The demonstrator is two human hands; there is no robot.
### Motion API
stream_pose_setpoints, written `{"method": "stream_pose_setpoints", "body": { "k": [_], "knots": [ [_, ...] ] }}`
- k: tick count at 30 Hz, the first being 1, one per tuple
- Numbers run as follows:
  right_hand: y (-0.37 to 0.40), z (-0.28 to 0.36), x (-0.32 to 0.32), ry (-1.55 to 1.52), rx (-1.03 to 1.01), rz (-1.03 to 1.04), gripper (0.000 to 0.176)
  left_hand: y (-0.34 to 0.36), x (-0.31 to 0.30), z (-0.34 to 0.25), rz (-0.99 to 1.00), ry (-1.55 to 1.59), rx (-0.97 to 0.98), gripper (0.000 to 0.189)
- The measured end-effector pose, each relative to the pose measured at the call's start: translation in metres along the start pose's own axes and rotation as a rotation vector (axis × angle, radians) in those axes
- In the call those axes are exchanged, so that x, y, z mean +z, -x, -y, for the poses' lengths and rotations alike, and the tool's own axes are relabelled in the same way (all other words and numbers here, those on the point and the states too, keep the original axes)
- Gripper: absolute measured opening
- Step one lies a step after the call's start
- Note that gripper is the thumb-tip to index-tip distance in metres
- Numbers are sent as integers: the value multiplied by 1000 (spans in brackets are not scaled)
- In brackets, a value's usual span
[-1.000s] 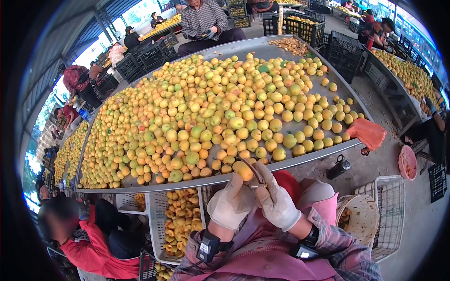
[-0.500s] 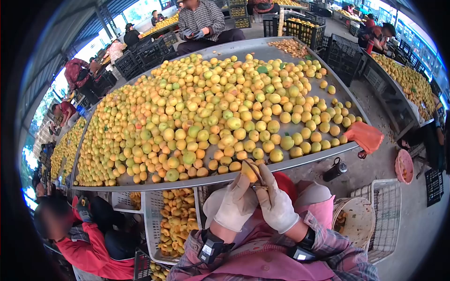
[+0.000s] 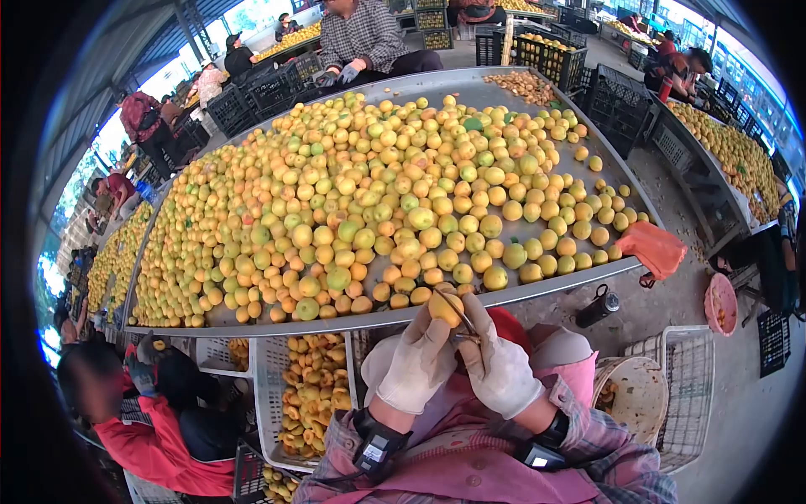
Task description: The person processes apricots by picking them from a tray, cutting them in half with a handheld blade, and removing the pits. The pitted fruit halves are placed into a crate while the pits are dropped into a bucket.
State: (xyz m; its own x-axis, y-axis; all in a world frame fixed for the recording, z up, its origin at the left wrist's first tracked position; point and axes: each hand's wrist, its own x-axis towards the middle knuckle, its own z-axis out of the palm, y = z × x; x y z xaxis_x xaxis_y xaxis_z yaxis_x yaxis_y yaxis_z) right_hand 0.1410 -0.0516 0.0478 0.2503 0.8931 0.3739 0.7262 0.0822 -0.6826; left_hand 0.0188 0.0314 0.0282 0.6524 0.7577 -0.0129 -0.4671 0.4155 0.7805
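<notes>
Both hands wear whitish gloves and meet just below the near edge of a metal table (image 3: 353,324) heaped with yellow-orange fruit (image 3: 336,218). Pinched upright in my left hand (image 3: 417,361) is one yellow fruit (image 3: 446,310). My right hand (image 3: 502,365) is closed on a thin dark tool (image 3: 467,338), whose other end lies against the fruit; its exact shape is too small to tell. Below and left of my hands, a white crate (image 3: 273,403) holds opened fruit halves (image 3: 315,391).
An orange-red bag (image 3: 653,248) lies on the table's right corner. A dark bottle (image 3: 598,307), a bucket (image 3: 631,399), a white crate (image 3: 690,386) and a pink basin (image 3: 720,302) stand at right. A person in red sits close at left; others work beyond.
The fruit in my left hand has turned, showing a rounder face. The person in red at left has raised a gloved hand. Across the table, a person's gloved hands have shifted lower.
</notes>
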Motion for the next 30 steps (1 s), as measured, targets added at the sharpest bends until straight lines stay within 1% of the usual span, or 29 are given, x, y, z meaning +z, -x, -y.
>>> {"method": "stream_pose_setpoints", "body": {
  "k": [2,3,5,9,14,15,17,21,23,25,26,27,29,30],
  "knots": [
    [-1,2,-3,0,3,11,68,1,-3,1,17,-160,73,53],
    [-1,3,-3,1,7,23,69,3,1,-3,16,-160,73,53],
    [0,2,-3,3,-6,15,68,6,14,-15,-11,98,-41,53],
    [0,1,-7,11,-13,37,66,9,15,-19,-33,167,-97,52],
    [0,0,-10,26,-28,35,66,11,11,-12,-52,67,-108,47],
    [0,0,-11,15,-34,32,66,11,12,-12,-52,66,-109,47],
    [1,1,-12,19,-13,44,66,12,16,-12,-83,-55,-95,56],
    [1,-1,-11,9,1,53,65,14,21,-13,-116,-126,-82,52],
    [2,-4,-11,22,19,74,65,15,23,-16,-145,-348,-76,47],
    [3,-7,-11,31,41,96,65,15,26,-17,-145,-382,-90,47],
    [3,-8,-11,-26,52,114,65,16,28,-17,-147,-411,-100,48],
    [3,-9,-11,-82,61,129,64,15,30,-19,-147,-413,-102,48],
    [2,-10,-8,-135,71,111,64,14,33,-21,-156,-228,-148,49],
    [2,-11,-7,-188,78,93,64,14,29,-14,-156,-228,-149,49]
  ]
}}
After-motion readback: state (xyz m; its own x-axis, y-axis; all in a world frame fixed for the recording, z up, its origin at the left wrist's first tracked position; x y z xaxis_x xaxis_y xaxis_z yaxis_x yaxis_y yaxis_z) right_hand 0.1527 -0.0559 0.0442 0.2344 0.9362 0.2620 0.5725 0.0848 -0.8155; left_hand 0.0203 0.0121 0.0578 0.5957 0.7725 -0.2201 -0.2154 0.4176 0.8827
